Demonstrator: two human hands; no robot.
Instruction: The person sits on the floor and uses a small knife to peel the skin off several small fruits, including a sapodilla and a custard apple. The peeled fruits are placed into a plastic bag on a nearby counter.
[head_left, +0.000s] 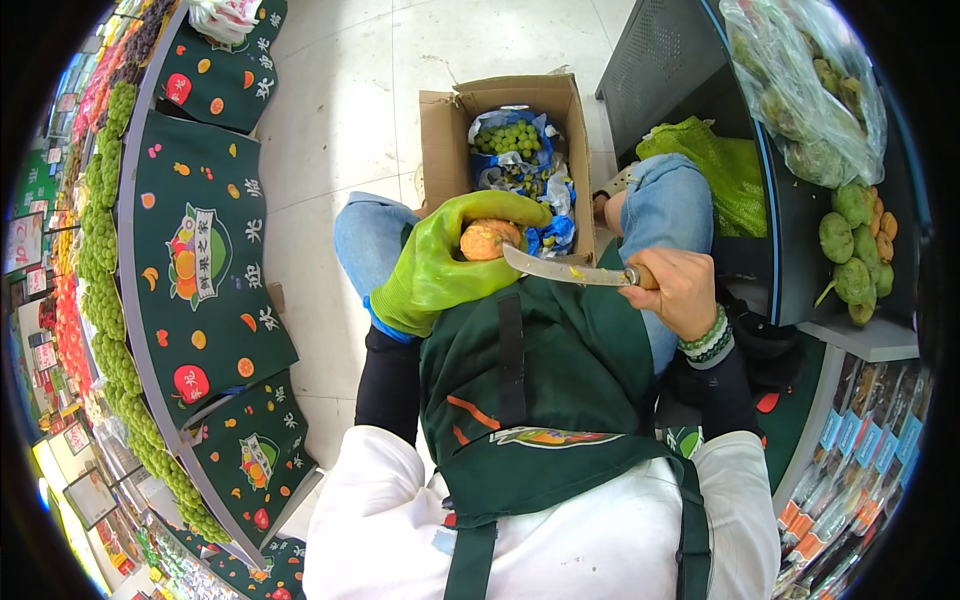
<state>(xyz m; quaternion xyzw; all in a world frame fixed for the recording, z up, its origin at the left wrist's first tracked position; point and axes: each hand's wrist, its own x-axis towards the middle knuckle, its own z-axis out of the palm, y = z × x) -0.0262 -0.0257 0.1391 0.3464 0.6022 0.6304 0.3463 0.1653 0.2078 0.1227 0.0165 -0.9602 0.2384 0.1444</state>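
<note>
My left hand (457, 262), in a lime-green coated glove, is closed around a roundish orange-brown piece of produce (489, 240) whose kind I cannot tell. Bare, with a beaded bracelet at the wrist, my right hand (675, 289) grips the wooden handle of a curved-blade knife (566, 270). Yellow-green scraps cling to the blade, and its tip lies beside the lower right of the produce. Beneath and beyond the hands stands an open cardboard box (439, 142) holding green grapes (510, 141), blue and white wrapping and small scraps.
Right: a dark shelf unit with green knobbly fruit (853, 281), smaller orange pieces (885, 236), a clear plastic bag (817, 97) of similar fruit, and a green mesh sack (705, 172) below. Left: a long display of green grapes (101, 255) over dark printed panels. Packaged goods (847, 465) hang lower right.
</note>
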